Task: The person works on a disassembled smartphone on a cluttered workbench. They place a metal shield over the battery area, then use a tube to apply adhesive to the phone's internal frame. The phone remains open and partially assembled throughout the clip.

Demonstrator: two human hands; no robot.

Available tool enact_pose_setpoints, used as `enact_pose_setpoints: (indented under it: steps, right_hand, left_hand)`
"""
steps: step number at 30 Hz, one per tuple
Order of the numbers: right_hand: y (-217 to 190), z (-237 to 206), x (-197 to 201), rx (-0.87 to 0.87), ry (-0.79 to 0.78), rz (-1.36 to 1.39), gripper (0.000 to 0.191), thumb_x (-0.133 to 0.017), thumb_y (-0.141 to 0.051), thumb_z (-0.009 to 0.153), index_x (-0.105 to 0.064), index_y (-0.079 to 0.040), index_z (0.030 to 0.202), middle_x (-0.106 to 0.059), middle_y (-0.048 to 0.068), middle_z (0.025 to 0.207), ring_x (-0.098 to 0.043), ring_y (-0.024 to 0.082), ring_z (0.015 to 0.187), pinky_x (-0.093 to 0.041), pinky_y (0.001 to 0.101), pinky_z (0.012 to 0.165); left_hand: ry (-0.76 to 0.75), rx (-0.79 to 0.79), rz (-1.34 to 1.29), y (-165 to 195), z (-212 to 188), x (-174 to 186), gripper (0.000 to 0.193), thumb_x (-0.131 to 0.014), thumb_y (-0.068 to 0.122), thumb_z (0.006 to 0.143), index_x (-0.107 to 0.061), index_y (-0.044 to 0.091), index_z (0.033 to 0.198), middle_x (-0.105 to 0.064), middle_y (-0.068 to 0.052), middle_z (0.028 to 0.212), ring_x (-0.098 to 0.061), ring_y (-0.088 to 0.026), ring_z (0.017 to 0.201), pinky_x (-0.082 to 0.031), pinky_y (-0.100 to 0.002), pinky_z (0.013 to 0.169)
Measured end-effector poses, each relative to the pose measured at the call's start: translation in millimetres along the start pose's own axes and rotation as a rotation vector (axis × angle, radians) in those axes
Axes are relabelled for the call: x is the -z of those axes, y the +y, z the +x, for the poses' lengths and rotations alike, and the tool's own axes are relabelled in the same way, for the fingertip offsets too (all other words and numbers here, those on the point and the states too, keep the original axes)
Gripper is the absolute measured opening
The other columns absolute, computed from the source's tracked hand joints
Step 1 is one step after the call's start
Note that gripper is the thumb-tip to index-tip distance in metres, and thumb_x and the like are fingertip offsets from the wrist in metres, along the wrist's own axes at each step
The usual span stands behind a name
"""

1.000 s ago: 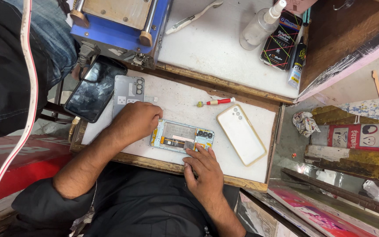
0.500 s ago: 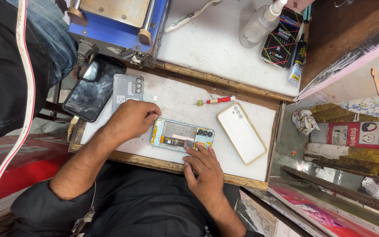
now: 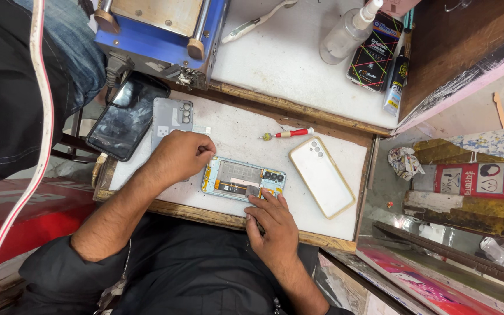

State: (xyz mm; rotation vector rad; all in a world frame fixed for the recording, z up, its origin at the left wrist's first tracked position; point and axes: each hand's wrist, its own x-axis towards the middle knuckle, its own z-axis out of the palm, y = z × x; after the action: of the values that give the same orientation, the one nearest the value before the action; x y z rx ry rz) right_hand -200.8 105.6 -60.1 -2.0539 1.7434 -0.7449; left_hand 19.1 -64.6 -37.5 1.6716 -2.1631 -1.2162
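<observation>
Here the opened smartphone (image 3: pixel 243 179) lies flat on the white desk (image 3: pixel 237 133), back cover off, its pale blue frame, circuit parts and camera cluster bared upward. The left hand (image 3: pixel 177 156) rests half-curled on its left end, pinning it down; the right hand (image 3: pixel 272 224) has its fingertips (image 3: pixel 259 200) on the lower right corner near the cameras, and I cannot tell whether they pinch a small tool or part. I judge the phone light and stiff but fragile: the exposed board and thin ribbon cables would not bear pressure or snagging, so the safe hold is by the metal side frame, at the long edges, never on the inner parts. Beside it, apart, lie a clear phone case (image 3: pixel 322 176), a grey back cover (image 3: pixel 170 116), a dark screen panel (image 3: pixel 125 116) and a small red-handled screwdriver (image 3: pixel 290 133).
</observation>
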Motion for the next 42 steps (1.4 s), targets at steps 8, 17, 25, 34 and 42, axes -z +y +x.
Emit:
enact_pose_setpoints:
  steps: [8, 17, 25, 34, 42]
  right_hand:
    - [0, 0, -1, 0.001, 0.008, 0.006, 0.015, -0.073, -0.006, 0.082, -0.076, -0.012, 0.095, -0.075, 0.004, 0.120, -0.061, 0.029, 0.132, -0.039, 0.0539, 0.117]
    - [0, 1, -2, 0.005, 0.015, 0.005, 0.014, -0.073, -0.007, 0.082, -0.076, -0.012, 0.096, -0.075, 0.004, 0.120, -0.061, 0.029, 0.132, -0.039, 0.0537, 0.117]
    - [2, 0, -2, -0.003, 0.010, 0.004, 0.015, -0.074, -0.006, 0.082, -0.076, -0.012, 0.096, -0.075, 0.004, 0.120, -0.061, 0.029, 0.132, -0.040, 0.0537, 0.117]
    - [2, 2, -2, -0.010, 0.017, 0.012, 0.015, -0.074, -0.006, 0.082, -0.076, -0.012, 0.095, -0.076, 0.003, 0.119, -0.062, 0.028, 0.131, -0.040, 0.0532, 0.117]
    - [2, 3, -1, -0.009, 0.020, 0.018, 0.015, -0.074, -0.006, 0.082, -0.076, -0.012, 0.095, -0.075, 0.004, 0.118, -0.062, 0.029, 0.131, -0.040, 0.0538, 0.116]
  left_hand:
    - [-0.035, -0.020, 0.044, 0, 7, 1, 0.013, -0.072, 0.019, 0.087, -0.079, 0.011, 0.095, -0.079, -0.006, 0.088, -0.078, -0.020, 0.084, -0.061, -0.034, 0.081]
    - [-0.053, -0.024, 0.060, 7, 10, 6, 0.024, -0.081, 0.032, 0.084, -0.077, 0.010, 0.091, -0.078, -0.008, 0.086, -0.076, -0.022, 0.081, -0.060, -0.036, 0.077]
    - [-0.009, -0.160, 0.095, 5, 3, -6, 0.019, -0.080, 0.027, 0.080, -0.073, 0.012, 0.091, -0.071, -0.006, 0.088, -0.072, -0.023, 0.081, -0.059, -0.039, 0.073]
    - [0.109, -0.255, 0.069, -8, -5, -19, 0.019, -0.077, 0.023, 0.083, -0.074, 0.011, 0.098, -0.071, -0.009, 0.092, -0.071, -0.029, 0.084, -0.057, -0.043, 0.074]
    - [0.081, -0.188, 0.050, -9, -1, -19, 0.018, -0.075, 0.023, 0.083, -0.077, 0.012, 0.097, -0.071, -0.008, 0.090, -0.073, -0.027, 0.082, -0.059, -0.041, 0.076]
